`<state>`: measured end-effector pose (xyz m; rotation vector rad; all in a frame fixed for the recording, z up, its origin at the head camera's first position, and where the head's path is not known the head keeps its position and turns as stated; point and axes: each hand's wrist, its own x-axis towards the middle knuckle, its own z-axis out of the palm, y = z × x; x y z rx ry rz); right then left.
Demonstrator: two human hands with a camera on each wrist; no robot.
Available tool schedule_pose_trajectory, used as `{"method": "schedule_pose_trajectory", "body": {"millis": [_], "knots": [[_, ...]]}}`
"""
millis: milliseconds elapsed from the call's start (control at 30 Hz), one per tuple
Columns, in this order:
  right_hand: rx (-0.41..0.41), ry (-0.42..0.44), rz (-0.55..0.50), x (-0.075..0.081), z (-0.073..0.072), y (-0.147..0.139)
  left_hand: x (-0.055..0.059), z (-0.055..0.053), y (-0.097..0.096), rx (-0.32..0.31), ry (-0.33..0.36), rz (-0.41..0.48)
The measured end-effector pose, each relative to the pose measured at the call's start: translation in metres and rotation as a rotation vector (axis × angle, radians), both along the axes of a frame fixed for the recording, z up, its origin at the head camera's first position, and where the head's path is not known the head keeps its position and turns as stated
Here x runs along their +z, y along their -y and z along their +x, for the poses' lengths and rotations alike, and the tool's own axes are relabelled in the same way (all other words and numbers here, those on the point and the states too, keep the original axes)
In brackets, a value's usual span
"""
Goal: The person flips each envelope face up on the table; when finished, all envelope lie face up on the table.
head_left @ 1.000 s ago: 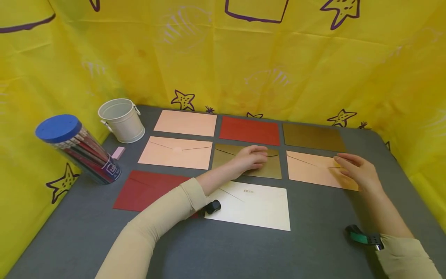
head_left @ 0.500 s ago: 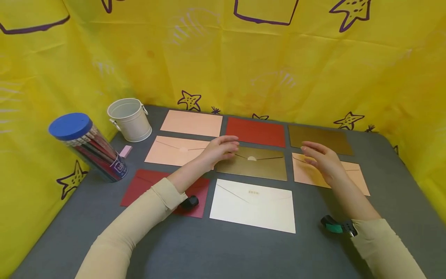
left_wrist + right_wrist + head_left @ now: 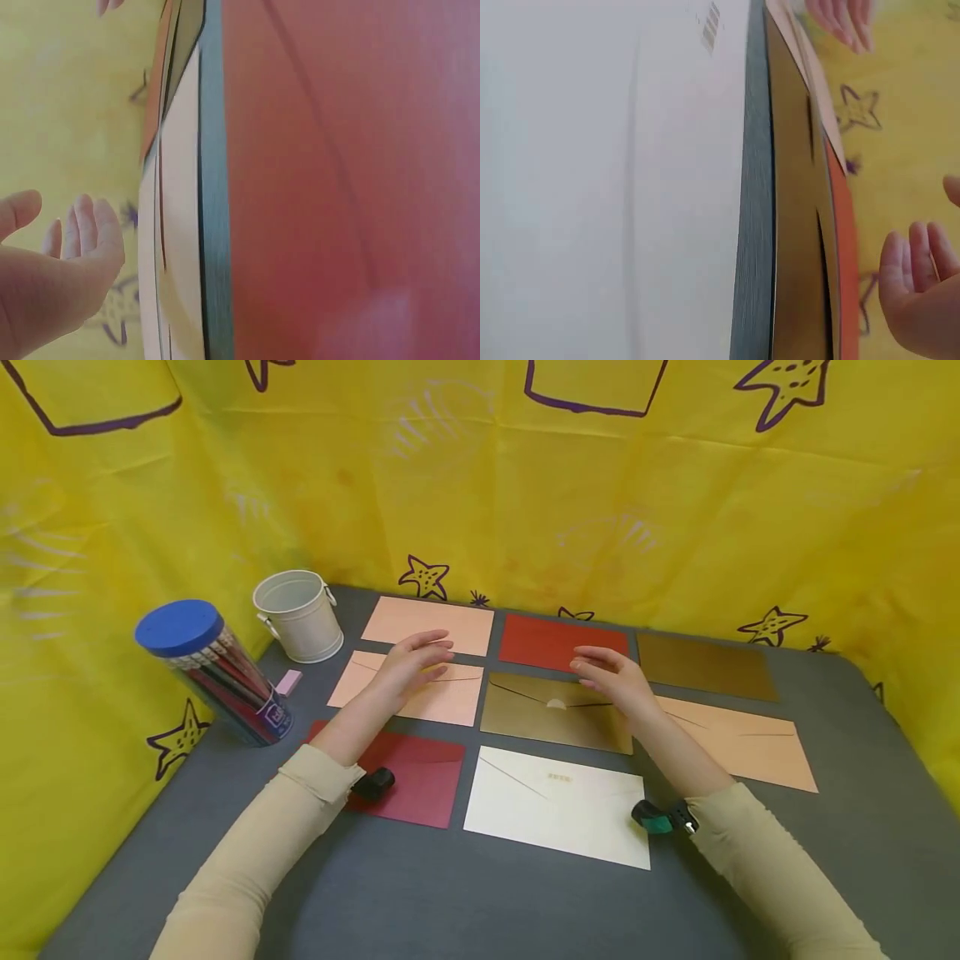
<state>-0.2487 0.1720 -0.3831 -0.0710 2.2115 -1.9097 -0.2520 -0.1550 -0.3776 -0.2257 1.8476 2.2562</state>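
Plainly both hands hover over the middle row of envelopes, neither holding anything. The left hand hangs above the pink envelope at the left of that row, palm turned inward, fingers straight and close together, pointing to the right along the envelope's long side. The right hand hangs above the gold envelope in the centre of the row, over its right far corner, fingers relaxed and slightly apart, pointing left toward the round seal on the flap. Whether either hand touches the paper below cannot be told from the head view; the wrist views show the fingers lifted off the surface.

Each envelope lies flat on the grey table with its long axis running left to right, flap side up. The gold one lies between the two hands, nearer to the right; the pink one sits directly below the left. Just near of them lie a red envelope and a white envelope; far of them, another pink, a red and a brown one.

At the far left stand a white bucket and a tub of pencils.
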Motion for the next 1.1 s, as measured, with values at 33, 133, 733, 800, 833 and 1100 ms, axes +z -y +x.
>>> {"method": "schedule_pose_trajectory", "body": {"millis": [33,133,733,800,833,1100], "knots": [[0.011,-0.006,0.003,-0.001,-0.002,0.007,0.000,-0.001,0.006,0.018,0.005,-0.010],[0.058,-0.029,0.006,-0.002,-0.008,0.028,-0.001,-0.005,0.023,0.061,0.020,-0.062],[0.192,-0.213,0.266,-0.019,-0.050,0.113,-0.009,-0.026,0.085,0.252,-0.067,-0.486],[0.212,-0.237,0.324,-0.019,-0.055,0.120,-0.008,-0.026,0.089,0.251,-0.053,-0.491],[0.221,-0.251,0.360,-0.020,-0.057,0.123,-0.008,-0.027,0.090,0.247,-0.043,-0.491],[0.291,-0.356,0.602,-0.024,-0.072,0.139,-0.006,-0.032,0.096,0.225,0.021,-0.478]]}}
